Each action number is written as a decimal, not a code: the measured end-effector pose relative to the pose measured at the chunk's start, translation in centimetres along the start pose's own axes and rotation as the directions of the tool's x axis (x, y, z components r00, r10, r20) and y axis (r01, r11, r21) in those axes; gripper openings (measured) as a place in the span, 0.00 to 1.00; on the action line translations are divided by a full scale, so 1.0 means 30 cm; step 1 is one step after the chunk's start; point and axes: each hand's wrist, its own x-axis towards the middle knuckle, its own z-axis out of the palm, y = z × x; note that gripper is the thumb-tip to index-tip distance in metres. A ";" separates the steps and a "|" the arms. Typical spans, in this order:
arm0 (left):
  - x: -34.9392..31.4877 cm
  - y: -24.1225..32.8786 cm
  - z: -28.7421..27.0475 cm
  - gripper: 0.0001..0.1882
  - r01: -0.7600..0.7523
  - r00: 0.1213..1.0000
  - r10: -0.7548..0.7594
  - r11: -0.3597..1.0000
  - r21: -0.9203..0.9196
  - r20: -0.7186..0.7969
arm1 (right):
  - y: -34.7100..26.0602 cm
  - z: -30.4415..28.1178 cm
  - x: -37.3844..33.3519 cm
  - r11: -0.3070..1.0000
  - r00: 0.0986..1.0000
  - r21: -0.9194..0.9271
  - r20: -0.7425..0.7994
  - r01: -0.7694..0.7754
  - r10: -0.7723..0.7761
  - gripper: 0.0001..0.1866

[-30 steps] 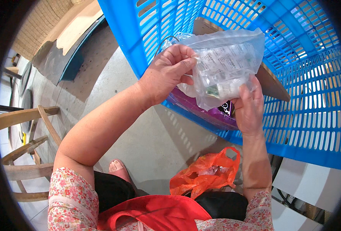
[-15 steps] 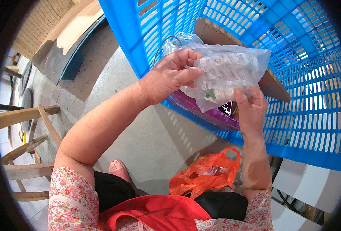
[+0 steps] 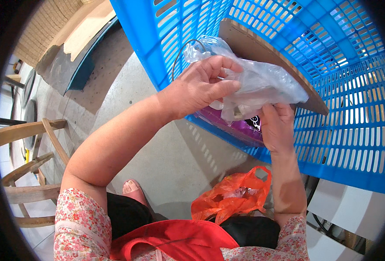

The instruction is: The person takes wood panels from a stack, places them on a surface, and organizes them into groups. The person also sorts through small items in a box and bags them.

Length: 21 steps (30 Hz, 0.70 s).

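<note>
Nearer the body than the right hand (image 3: 277, 126) and to its left sits a crumpled orange plastic bag (image 3: 229, 198) with a loop handle. White panels (image 3: 344, 202) lie below and right of that hand. Ahead and left of the left hand (image 3: 203, 85) is ribbed brown cardboard (image 3: 55, 32), beside a grey sheet (image 3: 51, 65). Curved wooden bars (image 3: 33, 193) stand well left, lower than that hand; grey floor (image 3: 166, 161) spreads beneath it.

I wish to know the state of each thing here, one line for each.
Clear plastic bag: crumpled, held.
Left hand: thumb and fingers parted.
Right hand: pinching the bag's lower edge.
Orange-red plastic bag: open, one handle raised.
Blue slatted crate: open.
Brown board: tilted inside the crate.
Purple package: partly hidden.
</note>
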 end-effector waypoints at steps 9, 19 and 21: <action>0.006 -0.024 0.034 0.26 -0.106 0.991 0.122 0.967 0.230 -0.055 | -0.020 0.079 -0.015 0.972 0.982 0.140 0.038 -0.187 0.184 0.23; 0.026 -0.014 0.034 0.25 -0.052 0.948 0.156 0.935 0.350 -0.277 | -0.036 0.089 0.025 0.984 0.983 0.098 -0.097 -0.146 0.156 0.21; 0.020 -0.003 0.029 0.25 -0.042 0.945 0.157 0.928 0.369 -0.287 | -0.023 0.072 0.022 0.984 0.979 0.074 -0.114 -0.159 0.167 0.19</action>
